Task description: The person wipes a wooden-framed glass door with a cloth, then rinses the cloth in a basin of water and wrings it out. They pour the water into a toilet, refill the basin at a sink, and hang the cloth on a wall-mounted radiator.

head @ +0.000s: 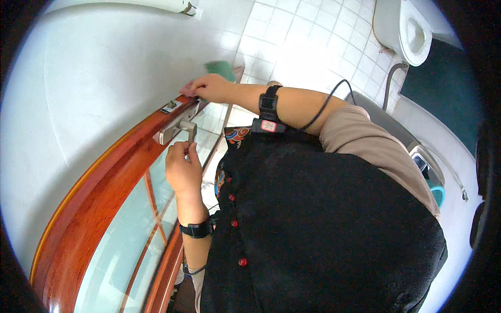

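A reddish-brown wooden door (105, 172) with glass panes (129, 203) stands before me at the left. My left hand (184, 168) pinches the lower end of its metal lever handle (188, 128). Farther up, my right hand (213, 87) is at the door's upper end in the picture, gripping a pinkish cloth (188, 90) against the edge. A metal latch plate (171, 106) shows in that edge, between the right hand and the handle. Just beyond the right hand is a blurred green item (221, 69); what it is, I cannot tell.
Pale wall (98, 70) runs close along the door's far side, with a white pipe (156, 4) above. White floor tiles (305, 35) lie beyond my right arm. A white toilet (403, 31), a grey hose (390, 84) and a teal basin (438, 193) are at the right. A black cable loops from my right armband.
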`<state>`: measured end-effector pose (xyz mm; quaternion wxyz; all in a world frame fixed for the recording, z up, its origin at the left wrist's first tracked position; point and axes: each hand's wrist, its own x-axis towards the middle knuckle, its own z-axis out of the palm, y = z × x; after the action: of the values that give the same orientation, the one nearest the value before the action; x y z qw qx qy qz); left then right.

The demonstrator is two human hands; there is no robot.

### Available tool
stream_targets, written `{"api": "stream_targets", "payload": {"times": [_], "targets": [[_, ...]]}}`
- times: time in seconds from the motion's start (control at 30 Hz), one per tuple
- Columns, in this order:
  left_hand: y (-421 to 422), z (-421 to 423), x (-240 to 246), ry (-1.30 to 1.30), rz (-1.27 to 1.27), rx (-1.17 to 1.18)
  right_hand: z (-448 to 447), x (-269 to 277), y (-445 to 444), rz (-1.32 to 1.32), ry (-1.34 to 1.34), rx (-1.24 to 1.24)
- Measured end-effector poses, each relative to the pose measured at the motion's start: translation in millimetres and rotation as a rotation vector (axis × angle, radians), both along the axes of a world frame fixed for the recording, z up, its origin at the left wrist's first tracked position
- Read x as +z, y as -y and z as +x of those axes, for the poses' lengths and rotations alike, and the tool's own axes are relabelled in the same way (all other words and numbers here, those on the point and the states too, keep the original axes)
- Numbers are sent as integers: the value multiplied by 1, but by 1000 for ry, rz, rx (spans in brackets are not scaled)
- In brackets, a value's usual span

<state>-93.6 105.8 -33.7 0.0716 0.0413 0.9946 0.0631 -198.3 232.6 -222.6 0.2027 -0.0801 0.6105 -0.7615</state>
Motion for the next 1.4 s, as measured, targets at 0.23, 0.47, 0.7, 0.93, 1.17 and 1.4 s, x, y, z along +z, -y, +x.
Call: {"api": "stream_targets", "payload": {"times": [0.23,0.47,0.7,0.93,1.17,1.4], "targets": [[3,-5,4,112,35,61,-2,8,-17,300,-30,89],[-3,-4,4,89,-48,36,1,1,2,20,-234,23],[-8,-6,5,64,-140,-2,-6,-12,-4,111,-177,71],[-10,-4,6,54,-120,7,-2,11,-9,34,-388,-16],[-8,0,-1,8,-137,28,6,11,-7,164,-326,7],[-9,3,-3,-51,-129,34,-1,63,-33,24,31,-4]]}}
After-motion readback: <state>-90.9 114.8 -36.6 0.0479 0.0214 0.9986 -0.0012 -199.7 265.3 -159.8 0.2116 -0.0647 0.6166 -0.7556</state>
